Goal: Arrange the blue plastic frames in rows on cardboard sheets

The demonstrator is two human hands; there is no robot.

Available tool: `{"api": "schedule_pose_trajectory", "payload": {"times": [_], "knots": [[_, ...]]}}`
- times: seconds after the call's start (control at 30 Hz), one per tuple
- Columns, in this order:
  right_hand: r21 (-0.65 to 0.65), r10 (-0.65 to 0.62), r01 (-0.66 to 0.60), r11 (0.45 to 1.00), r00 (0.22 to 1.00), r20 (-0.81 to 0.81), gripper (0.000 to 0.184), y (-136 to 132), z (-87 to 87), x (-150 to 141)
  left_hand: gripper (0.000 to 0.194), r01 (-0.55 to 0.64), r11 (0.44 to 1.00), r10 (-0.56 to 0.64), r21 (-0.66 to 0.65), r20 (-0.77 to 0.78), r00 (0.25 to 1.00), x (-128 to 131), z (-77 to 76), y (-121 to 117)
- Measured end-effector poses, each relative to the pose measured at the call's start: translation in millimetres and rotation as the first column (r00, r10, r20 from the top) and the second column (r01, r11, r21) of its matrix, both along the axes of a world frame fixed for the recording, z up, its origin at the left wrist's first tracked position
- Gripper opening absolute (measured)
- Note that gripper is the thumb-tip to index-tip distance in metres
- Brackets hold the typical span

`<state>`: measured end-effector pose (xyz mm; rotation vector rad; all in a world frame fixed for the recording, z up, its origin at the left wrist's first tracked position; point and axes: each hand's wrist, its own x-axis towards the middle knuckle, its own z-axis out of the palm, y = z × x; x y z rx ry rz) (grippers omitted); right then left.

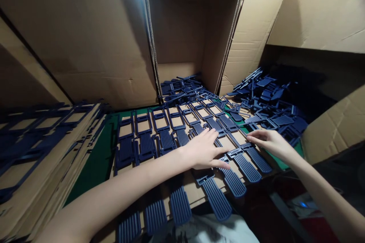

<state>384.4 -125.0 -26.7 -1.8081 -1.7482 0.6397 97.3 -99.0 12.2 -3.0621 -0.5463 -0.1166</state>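
Rows of dark blue plastic pieces, each with an open frame and a ribbed paddle-like end, lie side by side on a cardboard sheet (194,193). My left hand (208,150) rests over the middle of the rows, palm down, fingers spread, hiding the pieces under it. At the right end of the rows, my right hand (268,142) has its thumb and fingers pinched together at the edge of a blue plastic frame (232,138). Several ribbed ends, such as one ribbed paddle (216,199), hang over the near edge of the sheet.
On the left stands a stack of cardboard sheets (62,163) with more blue pieces on top. A loose heap of blue parts (273,98) lies at the right, another in an open cardboard box (196,26) behind. Green table surface (94,163) shows between stack and rows.
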Motion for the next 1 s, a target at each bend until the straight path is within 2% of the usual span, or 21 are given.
{"api": "schedule_pose_trajectory", "payload": {"times": [0.2,0.4,0.57,0.67,1.0], "knots": [[0.025,-0.02,0.019,1.0,0.999,0.031,0.04,2.6,0.2,-1.6,0.068,0.008,0.999,-0.008,0.033,0.011,1.0,11.4,-1.5,-2.6],[0.017,-0.025,0.024,1.0,0.999,0.037,0.04,5.2,-5.5,6.2,0.07,-0.064,0.998,0.065,0.023,-0.033,0.997,18.2,0.2,-5.6],[0.023,-0.003,0.002,1.0,1.0,0.03,0.041,5.0,-5.5,7.9,0.081,-0.097,0.994,0.096,0.051,0.014,0.995,23.2,-0.6,-1.6],[0.037,-0.004,0.003,0.999,1.0,0.029,0.042,4.4,-6.0,7.6,0.08,-0.077,0.995,0.077,0.068,0.01,0.997,27.4,-2.7,1.8],[0.052,0.005,-0.006,0.999,1.0,0.017,0.042,4.4,-4.0,6.1,0.075,-0.119,0.992,0.116,-0.04,-0.064,0.991,43.8,-3.6,-4.1]]}}
